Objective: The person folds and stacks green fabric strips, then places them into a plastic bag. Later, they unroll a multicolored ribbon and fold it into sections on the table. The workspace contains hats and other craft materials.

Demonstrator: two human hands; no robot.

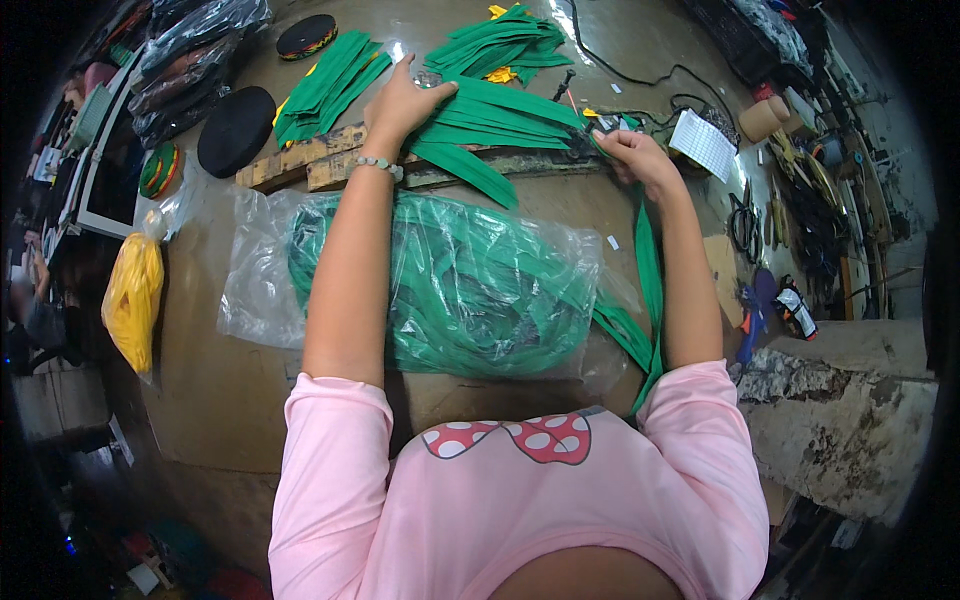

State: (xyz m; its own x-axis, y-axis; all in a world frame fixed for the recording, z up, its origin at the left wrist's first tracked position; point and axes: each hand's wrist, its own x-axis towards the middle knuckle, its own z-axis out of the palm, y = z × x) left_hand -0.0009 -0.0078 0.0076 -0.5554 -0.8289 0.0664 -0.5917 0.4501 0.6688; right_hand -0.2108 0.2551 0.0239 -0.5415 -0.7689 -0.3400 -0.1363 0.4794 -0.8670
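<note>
My left hand (398,108) is at the left end of a fanned pile of green fabric strips (510,115), thumb and forefinger spread; its lower fingers are partly hidden. At the pile's right end, my right hand (645,160) pinches a long green ribbon (650,270) beside a small dark metal fitting. From there the ribbon hangs down past my right forearm and leads back to a clear plastic bag (450,285) stuffed with looped green ribbon. The pile lies across worn wooden bars (345,165).
Behind my hands lie two more bundles of green strips (335,90) (500,45) with yellow ties. Black rolls (237,132) and a yellow bagged bundle (135,300) are on the left. Scissors (745,220), a paper sheet (703,145) and a black cable (640,78) lie right.
</note>
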